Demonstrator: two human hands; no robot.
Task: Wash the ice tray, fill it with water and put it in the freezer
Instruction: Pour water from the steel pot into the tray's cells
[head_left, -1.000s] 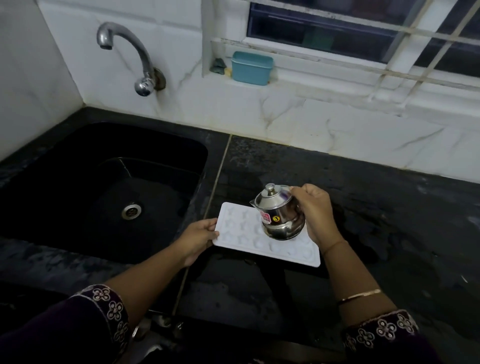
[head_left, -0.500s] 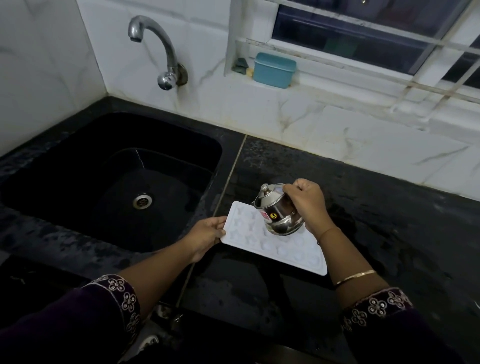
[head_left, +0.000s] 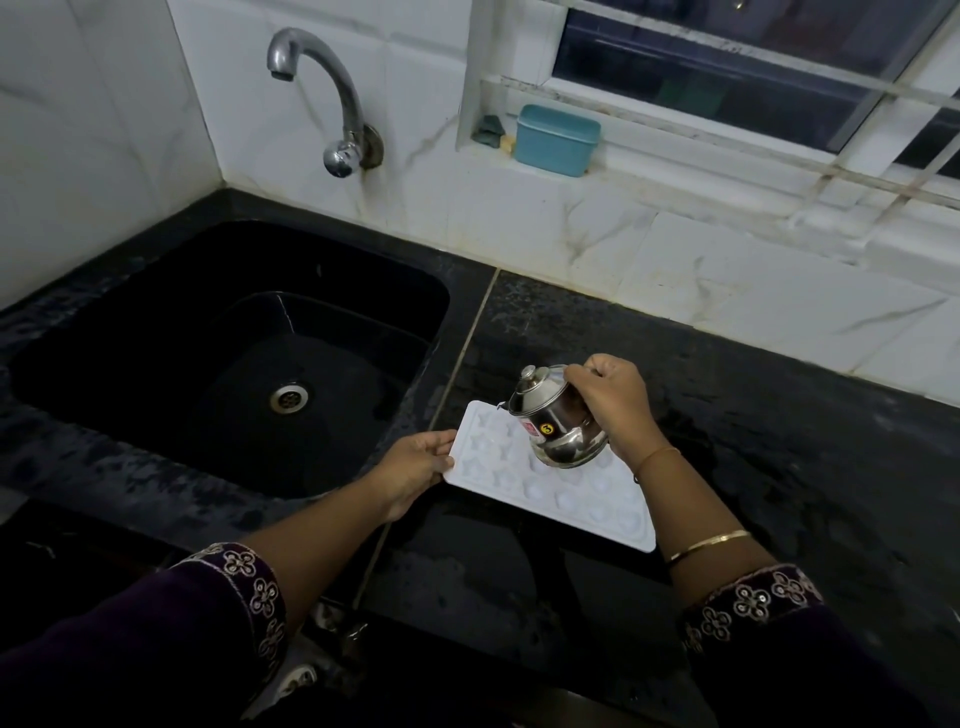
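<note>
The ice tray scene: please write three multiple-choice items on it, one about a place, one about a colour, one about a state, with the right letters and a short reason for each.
1. Where does the ice tray lie?
A. inside the sink
B. on the black counter, right of the sink
C. on the window ledge

2. What colour is the box on the window ledge?
A. red
B. yellow
C. blue-green

3. How is the steel pot held?
A. tilted over the tray by the right hand
B. upright on the counter, untouched
C. upside down in the sink

Answers:
1 B, the tray rests on the counter beside the sink, with the left hand at its near corner.
2 C, the box is plainly blue-green.
3 A, the right hand grips the pot, which leans with its lid toward the tray's left end.
</note>
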